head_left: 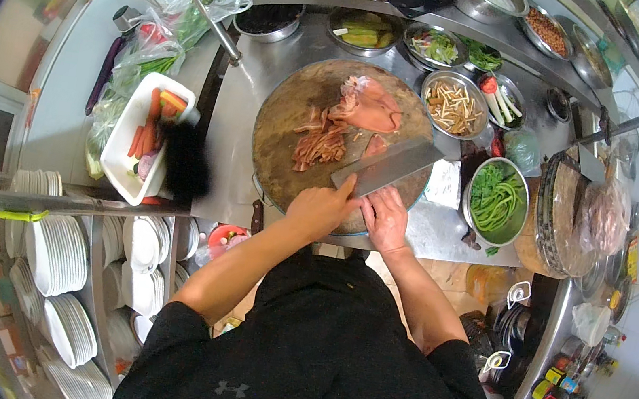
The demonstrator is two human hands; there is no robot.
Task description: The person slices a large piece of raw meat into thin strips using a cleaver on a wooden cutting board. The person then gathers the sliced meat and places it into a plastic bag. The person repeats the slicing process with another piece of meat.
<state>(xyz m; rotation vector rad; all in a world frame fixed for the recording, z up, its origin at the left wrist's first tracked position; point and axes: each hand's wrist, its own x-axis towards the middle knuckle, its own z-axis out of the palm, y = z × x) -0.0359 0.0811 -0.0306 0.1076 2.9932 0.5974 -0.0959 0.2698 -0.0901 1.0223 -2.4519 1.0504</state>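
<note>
A broad-bladed cleaver (387, 168) lies slanted over the round wooden chopping board (287, 113). My left hand (320, 213) is closed at its lower left end, the index finger stretched along the blade; the handle is hidden. My right hand (386, 219) is beside the blade's near edge, fingers bent and close together. What its fingertips hold, if anything, is hidden. Thin strips of cut meat (320, 147) are heaped left of the blade. Beyond them lies a larger pinkish slab of meat (371, 107), and a small meat piece (376, 145) rests against the blade's far side.
Metal bowls of green stalks (497, 200), pale strips (455, 108) and cut greens (435, 47) stand right of and behind the board. A white tub of carrots (133, 132) is at left. Another chopping board (567, 210) stands at right. A metal shelf (347, 1) crosses the back.
</note>
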